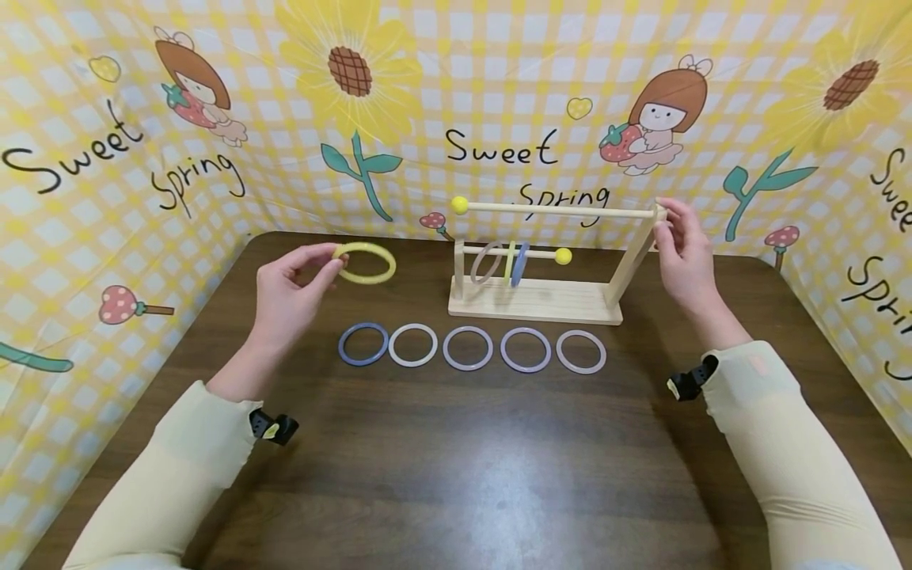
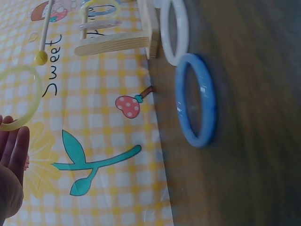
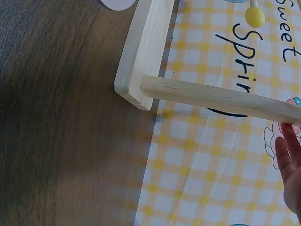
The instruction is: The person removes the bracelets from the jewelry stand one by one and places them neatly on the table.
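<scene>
yellow ring (image 1: 366, 279), broadest sideways, in pinch of left hand (image 1: 294, 289), wooden post (image 1: 632, 262) in grip of right hand (image 1: 686, 257)

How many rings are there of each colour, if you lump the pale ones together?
Yellow rings: 2, one in the left hand, one on the lower rod
Blue rings: 2, one on that rod, one on the table
Pale rings: 5, one on that rod, four on the table
Total: 9 rings
</scene>
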Motion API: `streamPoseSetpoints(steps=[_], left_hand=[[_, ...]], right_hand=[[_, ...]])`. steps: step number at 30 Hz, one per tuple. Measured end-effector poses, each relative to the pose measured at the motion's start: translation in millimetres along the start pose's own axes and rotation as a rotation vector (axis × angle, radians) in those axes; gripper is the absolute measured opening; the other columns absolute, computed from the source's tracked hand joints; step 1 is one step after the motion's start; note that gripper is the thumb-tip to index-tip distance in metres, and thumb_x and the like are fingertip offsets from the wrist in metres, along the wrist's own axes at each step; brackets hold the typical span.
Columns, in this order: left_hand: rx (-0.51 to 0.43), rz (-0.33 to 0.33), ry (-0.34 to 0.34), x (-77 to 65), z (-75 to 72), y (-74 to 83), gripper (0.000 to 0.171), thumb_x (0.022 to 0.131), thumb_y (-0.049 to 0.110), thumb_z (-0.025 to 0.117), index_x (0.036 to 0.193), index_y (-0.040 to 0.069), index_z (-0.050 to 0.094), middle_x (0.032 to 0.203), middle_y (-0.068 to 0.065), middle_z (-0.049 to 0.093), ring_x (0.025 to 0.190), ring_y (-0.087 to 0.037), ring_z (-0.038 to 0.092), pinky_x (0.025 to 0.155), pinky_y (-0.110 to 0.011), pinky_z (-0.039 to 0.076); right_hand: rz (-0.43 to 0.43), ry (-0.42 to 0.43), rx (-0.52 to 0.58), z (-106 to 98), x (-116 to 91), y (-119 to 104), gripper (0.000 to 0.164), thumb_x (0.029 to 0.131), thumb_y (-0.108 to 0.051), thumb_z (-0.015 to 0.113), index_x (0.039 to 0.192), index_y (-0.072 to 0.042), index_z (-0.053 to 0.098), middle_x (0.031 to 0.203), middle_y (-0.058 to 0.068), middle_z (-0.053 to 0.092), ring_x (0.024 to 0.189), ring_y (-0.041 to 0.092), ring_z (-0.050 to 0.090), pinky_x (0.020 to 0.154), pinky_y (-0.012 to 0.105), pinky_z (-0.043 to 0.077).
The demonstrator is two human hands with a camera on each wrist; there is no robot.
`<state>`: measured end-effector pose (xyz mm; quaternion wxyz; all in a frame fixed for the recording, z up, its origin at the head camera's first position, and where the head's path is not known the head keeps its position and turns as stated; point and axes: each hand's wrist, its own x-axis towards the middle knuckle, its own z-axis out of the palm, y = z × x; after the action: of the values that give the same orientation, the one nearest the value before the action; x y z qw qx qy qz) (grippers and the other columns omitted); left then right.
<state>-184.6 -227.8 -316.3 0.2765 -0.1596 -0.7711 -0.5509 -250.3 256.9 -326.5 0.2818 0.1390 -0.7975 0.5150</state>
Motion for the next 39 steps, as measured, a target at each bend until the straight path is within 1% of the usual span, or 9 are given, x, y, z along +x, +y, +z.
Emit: streamPoseSetpoints(steps=[5,8,11,14,20,23,28,33,39], left_hand=[[0.112,-0.001,-0.074,-14.5,-9.6,-1.6,0.018,0.087,-0.005,0.069,0.104,-0.004,0.072,0.092,-0.011,0.072,0.079,-0.001,0.064,0.063,-0.014,0.052],[0.183,0.024,-0.125,-24.3,-14.1,0.7,0.018,0.085,-0.01,0.069,0.102,-0.007,0.072,0.092,-0.018,0.071,0.078,0.003,0.061,0.063,-0.011,0.05],[0.243,0.045,-0.177,-33.4,-18.4,2.2,0.019,0.083,-0.011,0.07,0.101,-0.006,0.072,0.089,-0.018,0.071,0.077,0.006,0.061,0.063,-0.01,0.049],[0.288,0.021,-0.246,-40.8,-24.1,-3.4,0.019,0.083,-0.009,0.072,0.101,-0.003,0.073,0.09,-0.014,0.072,0.076,0.005,0.062,0.062,-0.01,0.049],[0.248,-0.111,-0.461,-50.6,-38.0,-19.8,0.018,0.089,0.002,0.069,0.107,0.001,0.072,0.089,-0.013,0.072,0.072,-0.015,0.068,0.062,-0.019,0.053],[0.221,-0.154,-0.549,-56.2,-41.7,-24.9,0.017,0.09,0.004,0.068,0.107,0.002,0.071,0.087,-0.013,0.072,0.073,-0.021,0.069,0.064,-0.022,0.054],[0.219,-0.195,-0.658,-62.5,-44.4,-30.5,0.017,0.089,0.002,0.069,0.106,0.002,0.072,0.087,-0.011,0.072,0.071,-0.021,0.068,0.062,-0.024,0.053],[0.242,-0.226,-0.753,-65.4,-45.4,-34.8,0.014,0.089,0.004,0.07,0.103,0.005,0.073,0.08,-0.003,0.071,0.065,-0.013,0.064,0.054,-0.025,0.049],[0.22,-0.274,-0.851,-66.3,-44.0,-38.6,0.014,0.091,0.007,0.069,0.104,0.003,0.071,0.082,-0.003,0.07,0.068,-0.017,0.066,0.058,-0.027,0.053]], right_hand=[[-0.009,0.0,0.006,-1,-1,1,0.032,0.101,-0.003,0.048,0.132,0.004,0.049,0.126,0.021,0.057,0.087,0.004,0.054,0.074,0.017,0.042],[-0.013,0.001,0.007,-1,-1,1,0.032,0.101,-0.004,0.048,0.132,0.003,0.049,0.126,0.022,0.058,0.088,0.003,0.054,0.075,0.016,0.042],[-0.012,-0.001,0.007,-1,-1,1,0.032,0.101,-0.004,0.048,0.132,0.003,0.049,0.126,0.022,0.058,0.088,0.002,0.054,0.075,0.016,0.042],[-0.009,-0.003,0.007,-1,-1,0,0.032,0.101,-0.005,0.048,0.133,0.003,0.049,0.126,0.022,0.058,0.088,0.002,0.054,0.075,0.016,0.042],[-0.004,-0.001,0.008,-1,0,-1,0.033,0.101,-0.006,0.048,0.133,0.003,0.049,0.126,0.021,0.058,0.088,0.003,0.054,0.076,0.017,0.042],[0.003,-0.003,0.012,0,-1,-4,0.032,0.101,-0.003,0.047,0.133,0.004,0.048,0.126,0.023,0.057,0.088,0.003,0.054,0.076,0.018,0.042],[0.012,-0.007,0.014,0,-2,-7,0.032,0.101,0.0,0.045,0.132,0.007,0.046,0.128,0.028,0.054,0.089,0.003,0.053,0.076,0.017,0.041],[0.001,-0.003,0.009,0,-1,-1,0.032,0.101,-0.003,0.046,0.133,0.004,0.048,0.129,0.026,0.055,0.088,0.002,0.054,0.075,0.017,0.041],[-0.014,0.001,0.012,-1,0,1,0.032,0.101,-0.004,0.047,0.132,0.004,0.049,0.127,0.023,0.057,0.087,0.002,0.054,0.075,0.017,0.042]])
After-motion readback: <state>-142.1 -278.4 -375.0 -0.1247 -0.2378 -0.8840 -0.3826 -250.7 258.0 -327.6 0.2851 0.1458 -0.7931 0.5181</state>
